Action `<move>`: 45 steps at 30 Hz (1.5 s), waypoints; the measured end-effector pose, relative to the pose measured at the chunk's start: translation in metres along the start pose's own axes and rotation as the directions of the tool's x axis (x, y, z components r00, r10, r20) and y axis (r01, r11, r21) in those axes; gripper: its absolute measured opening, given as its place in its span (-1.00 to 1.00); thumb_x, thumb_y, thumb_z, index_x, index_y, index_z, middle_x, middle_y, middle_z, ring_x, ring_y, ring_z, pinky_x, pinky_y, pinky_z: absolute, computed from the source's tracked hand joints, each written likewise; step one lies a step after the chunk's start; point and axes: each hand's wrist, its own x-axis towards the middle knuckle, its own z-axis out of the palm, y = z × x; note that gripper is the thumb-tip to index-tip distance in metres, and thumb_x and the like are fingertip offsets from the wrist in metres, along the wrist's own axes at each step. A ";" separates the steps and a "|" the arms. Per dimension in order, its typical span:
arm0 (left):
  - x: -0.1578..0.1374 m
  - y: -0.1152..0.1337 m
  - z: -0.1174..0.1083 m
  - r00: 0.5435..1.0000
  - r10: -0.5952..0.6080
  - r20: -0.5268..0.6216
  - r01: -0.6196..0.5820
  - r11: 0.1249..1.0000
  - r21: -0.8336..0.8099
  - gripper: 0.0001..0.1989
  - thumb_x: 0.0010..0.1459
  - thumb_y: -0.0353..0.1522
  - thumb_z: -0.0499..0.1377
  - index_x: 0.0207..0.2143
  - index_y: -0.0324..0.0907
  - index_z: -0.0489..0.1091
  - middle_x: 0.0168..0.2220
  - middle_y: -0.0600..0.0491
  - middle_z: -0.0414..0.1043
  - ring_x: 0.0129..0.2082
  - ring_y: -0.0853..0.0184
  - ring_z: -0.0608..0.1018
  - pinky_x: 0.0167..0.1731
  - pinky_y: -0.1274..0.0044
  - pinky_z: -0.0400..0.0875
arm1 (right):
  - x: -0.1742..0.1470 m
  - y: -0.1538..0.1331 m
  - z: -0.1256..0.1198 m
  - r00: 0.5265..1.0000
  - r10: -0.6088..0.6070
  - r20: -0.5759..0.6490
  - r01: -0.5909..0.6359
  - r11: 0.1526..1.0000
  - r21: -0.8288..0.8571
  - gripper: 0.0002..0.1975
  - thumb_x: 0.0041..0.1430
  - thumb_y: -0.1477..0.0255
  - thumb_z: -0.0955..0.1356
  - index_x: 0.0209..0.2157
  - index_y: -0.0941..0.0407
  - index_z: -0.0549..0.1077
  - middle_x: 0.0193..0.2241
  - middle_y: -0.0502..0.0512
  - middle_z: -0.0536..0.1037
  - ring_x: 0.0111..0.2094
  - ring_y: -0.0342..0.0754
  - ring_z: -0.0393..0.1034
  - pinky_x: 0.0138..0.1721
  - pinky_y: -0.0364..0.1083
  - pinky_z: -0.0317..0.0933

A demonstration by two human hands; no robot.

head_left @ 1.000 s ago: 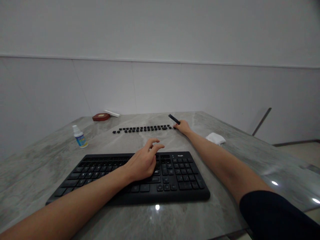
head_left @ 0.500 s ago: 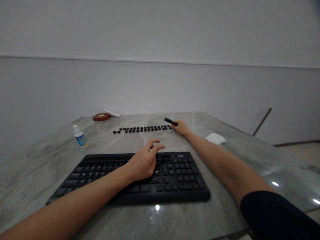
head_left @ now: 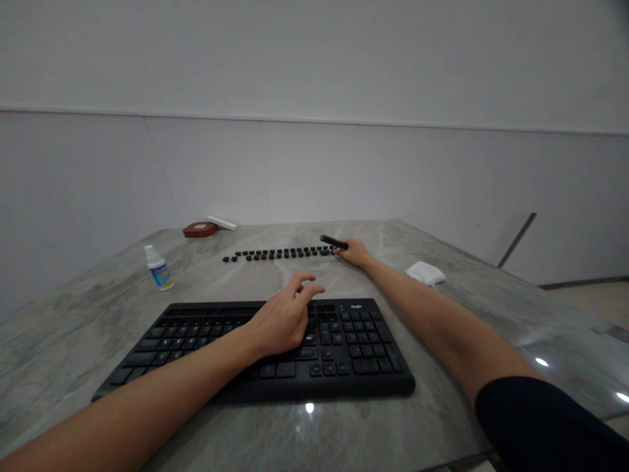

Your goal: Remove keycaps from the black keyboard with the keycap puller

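A black keyboard (head_left: 366,387) lies before me, and my left hand (head_left: 282,318) rests on its upper middle part. The thumb and index finger of that hand are apart, with nothing seen between them. Farther off, my right hand (head_left: 354,252) is closed around a black pen-shaped tool (head_left: 334,242), whose tip points left and slightly up. Its fingers are at the right end of two rows of small black keycaps (head_left: 285,253), hiding part of that end. Whether the fingertips also pinch a keycap cannot be made out. Several spots along the keyboard's top rows appear without caps.
On the left stands a white spray bottle (head_left: 160,270) with a blue and yellow label. A reddish-brown case (head_left: 199,229) and a white strip-like object (head_left: 221,223) lie by the wall. White folded cloth or tissue (head_left: 425,273) sits beyond my right forearm on the grey marbled table (head_left: 339,432).
The pen-shaped tool in my right hand has tilted a little, its tip shifting slightly left and down. My left hand stays in place on the keyboard.
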 end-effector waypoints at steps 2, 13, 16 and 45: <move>0.000 0.000 0.000 1.000 0.009 -0.009 -0.009 1.000 -0.008 -0.51 0.08 -0.62 -0.04 0.08 -0.20 0.15 0.17 -0.21 0.04 -0.08 0.24 0.45 -0.06 0.28 0.45 | 0.000 -0.002 0.001 0.999 -0.031 0.014 0.031 1.000 -0.003 -0.84 0.04 0.40 0.40 -0.36 0.18 0.60 -0.50 0.09 0.56 -0.44 -0.09 0.38 -0.37 -0.17 0.14; 0.000 0.000 -0.001 1.000 0.004 0.002 -0.004 1.000 0.002 -0.53 0.11 -0.61 -0.05 0.08 -0.20 0.14 0.17 -0.21 0.04 -0.10 0.25 0.45 -0.08 0.28 0.46 | 0.002 -0.011 0.004 0.994 -0.104 0.017 0.105 0.990 -0.094 -0.92 0.02 0.48 0.39 -0.50 0.17 0.52 -0.50 0.11 0.52 -0.30 -0.02 0.32 -0.21 -0.12 0.15; 0.000 0.000 -0.001 1.000 0.007 0.002 -0.007 1.000 -0.002 -0.53 0.10 -0.61 -0.04 0.08 -0.19 0.15 0.17 -0.21 0.03 -0.12 0.26 0.45 -0.09 0.29 0.46 | 0.001 -0.009 0.004 0.996 -0.087 0.011 0.088 0.990 -0.106 -0.92 0.03 0.47 0.39 -0.46 0.17 0.54 -0.48 0.12 0.54 -0.30 -0.02 0.33 -0.20 -0.12 0.15; 0.000 0.000 0.000 1.000 0.014 -0.018 -0.014 1.000 -0.001 -0.55 0.12 -0.58 -0.02 0.07 -0.17 0.16 0.16 -0.19 0.07 -0.27 0.36 0.47 -0.16 0.33 0.48 | 0.002 -0.008 0.004 0.979 -0.203 -0.001 0.203 0.979 -0.035 -0.92 0.00 0.60 0.38 -0.41 0.19 0.51 -0.37 0.15 0.53 -0.30 -0.05 0.38 -0.21 -0.13 0.19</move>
